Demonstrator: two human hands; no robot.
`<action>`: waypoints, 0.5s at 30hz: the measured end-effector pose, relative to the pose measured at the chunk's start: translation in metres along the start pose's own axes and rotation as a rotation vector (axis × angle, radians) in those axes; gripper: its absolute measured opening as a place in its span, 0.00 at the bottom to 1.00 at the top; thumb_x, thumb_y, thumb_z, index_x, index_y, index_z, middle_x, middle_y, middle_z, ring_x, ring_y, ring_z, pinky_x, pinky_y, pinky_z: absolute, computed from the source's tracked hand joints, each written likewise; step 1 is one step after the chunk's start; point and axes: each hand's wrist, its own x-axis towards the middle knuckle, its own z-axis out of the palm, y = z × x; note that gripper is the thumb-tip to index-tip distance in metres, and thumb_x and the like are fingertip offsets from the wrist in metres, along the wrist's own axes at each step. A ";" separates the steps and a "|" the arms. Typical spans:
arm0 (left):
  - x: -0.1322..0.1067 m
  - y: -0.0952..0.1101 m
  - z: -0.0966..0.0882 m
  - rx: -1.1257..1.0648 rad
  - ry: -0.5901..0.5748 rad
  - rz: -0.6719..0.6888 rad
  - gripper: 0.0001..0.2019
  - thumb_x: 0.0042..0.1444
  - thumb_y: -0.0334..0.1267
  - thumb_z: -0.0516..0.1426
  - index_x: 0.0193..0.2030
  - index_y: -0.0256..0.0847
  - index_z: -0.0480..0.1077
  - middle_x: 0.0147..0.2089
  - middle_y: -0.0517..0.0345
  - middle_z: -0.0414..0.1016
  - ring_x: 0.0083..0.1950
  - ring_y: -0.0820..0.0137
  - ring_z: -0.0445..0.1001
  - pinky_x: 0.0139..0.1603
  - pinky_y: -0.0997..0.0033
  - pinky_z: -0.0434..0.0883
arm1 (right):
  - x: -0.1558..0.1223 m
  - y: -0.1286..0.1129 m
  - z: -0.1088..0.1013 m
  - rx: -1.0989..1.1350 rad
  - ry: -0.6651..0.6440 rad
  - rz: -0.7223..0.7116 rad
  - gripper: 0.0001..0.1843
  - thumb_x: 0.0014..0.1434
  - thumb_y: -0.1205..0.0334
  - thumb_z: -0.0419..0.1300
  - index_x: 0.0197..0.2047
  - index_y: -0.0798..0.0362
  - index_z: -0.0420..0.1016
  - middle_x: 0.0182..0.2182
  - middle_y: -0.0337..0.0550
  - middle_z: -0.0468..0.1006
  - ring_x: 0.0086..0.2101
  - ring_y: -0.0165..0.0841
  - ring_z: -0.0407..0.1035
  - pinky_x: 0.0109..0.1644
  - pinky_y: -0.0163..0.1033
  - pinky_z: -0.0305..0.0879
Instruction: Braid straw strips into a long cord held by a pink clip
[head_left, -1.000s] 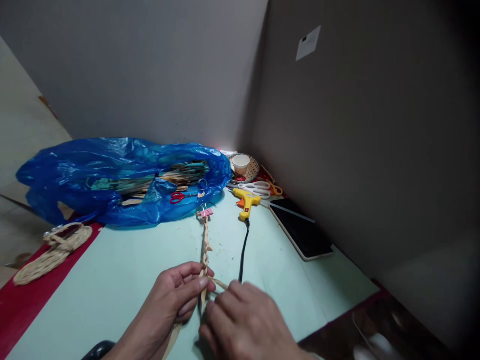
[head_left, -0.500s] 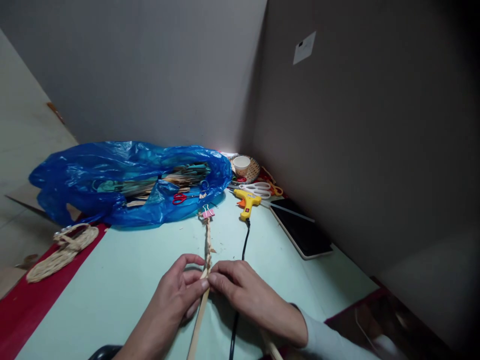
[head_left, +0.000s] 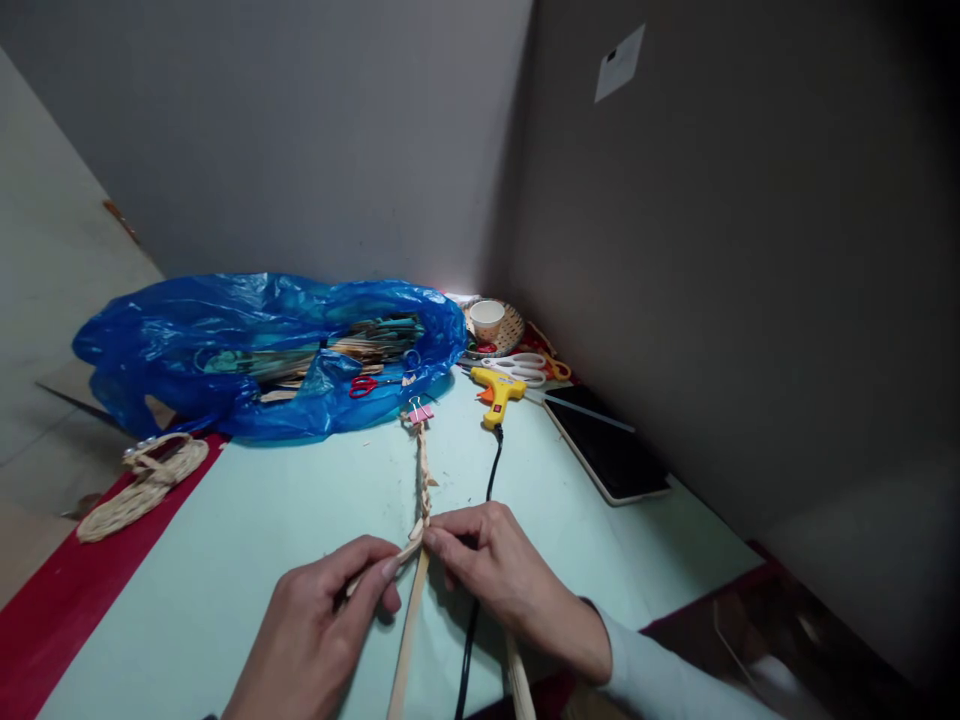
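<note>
Grey walls (head_left: 300,140), meeting in a corner well beyond the fingertips; below them, a table with pale green cover (head_left: 262,510), logged by me from afar. Item: one straw braid (head_left: 424,470), running straight ahead of the fingers to a pink clip (head_left: 421,412), its near end between the two hands. Right hand (head_left: 510,570): thumb and forefinger pinching the braid at that end. Left hand (head_left: 322,610): thumb and forefinger pinching a side strip (head_left: 409,549), now drawn out to the lower left. I judge this a strip parted from the braid while the right pinch steadies the weave. One hanging strip (head_left: 409,640) drops between the hands, gripped by neither as far as I see. Differences: half a second ago both pinches met at the braid; a second ago the left held it and the right pulled a strip aside. Also listed: yellow glue gun (head_left: 499,388), ahead of the right fingers; blue bag (head_left: 187,310), beyond the left fingers.
</note>
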 end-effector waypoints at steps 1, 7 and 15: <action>-0.002 0.001 0.000 0.056 0.035 0.054 0.13 0.58 0.48 0.56 0.30 0.45 0.75 0.24 0.63 0.75 0.28 0.68 0.73 0.28 0.76 0.65 | 0.000 0.000 0.000 0.007 -0.004 -0.005 0.21 0.64 0.60 0.51 0.19 0.55 0.63 0.16 0.34 0.60 0.20 0.25 0.52 0.25 0.33 0.46; -0.012 -0.009 0.022 0.583 0.155 0.702 0.11 0.60 0.29 0.52 0.44 0.39 0.74 0.28 0.56 0.77 0.26 0.68 0.75 0.27 0.74 0.71 | -0.001 0.001 -0.001 0.054 -0.032 -0.029 0.20 0.62 0.62 0.51 0.19 0.55 0.58 0.17 0.33 0.56 0.22 0.25 0.49 0.26 0.33 0.46; -0.016 -0.006 0.059 1.237 0.314 0.906 0.17 0.49 0.15 0.49 0.40 0.28 0.76 0.26 0.49 0.79 0.22 0.67 0.76 0.20 0.74 0.69 | -0.001 0.001 -0.007 0.146 -0.114 0.028 0.16 0.61 0.61 0.52 0.25 0.59 0.73 0.24 0.41 0.72 0.28 0.30 0.63 0.33 0.33 0.57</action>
